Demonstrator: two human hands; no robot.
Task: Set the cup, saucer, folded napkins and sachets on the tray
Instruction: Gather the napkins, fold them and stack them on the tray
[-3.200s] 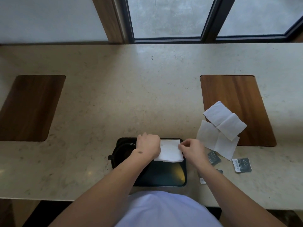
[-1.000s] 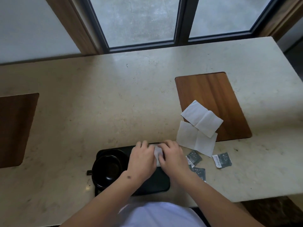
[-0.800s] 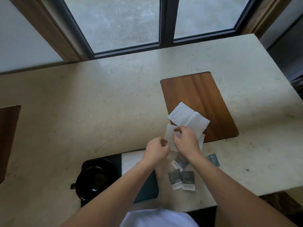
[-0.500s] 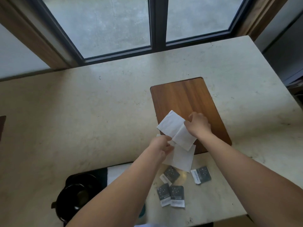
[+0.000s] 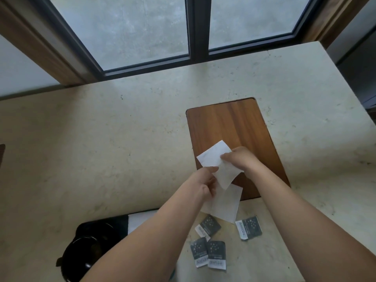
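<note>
Roughly, I judge the task about half done. The dark cup [image 5: 85, 251] sits on the black tray [image 5: 114, 224] at the lower left of the frame, with one folded napkin [image 5: 140, 218] beside it on the tray; I cannot make out the saucer under the cup. My left hand [image 5: 203, 185] and right hand [image 5: 238, 158] both pinch the upper napkin [image 5: 215, 159] just right of centre, over the wooden inlay [image 5: 230, 127]. A second loose napkin [image 5: 225, 204] lies beneath it, and four sachets [image 5: 209, 243] lie on the desk [image 5: 101, 149] at the lower centre, all off the tray. The desk is pale stone, set against a dark-framed window [image 5: 193, 27] across the top of the frame.
</note>
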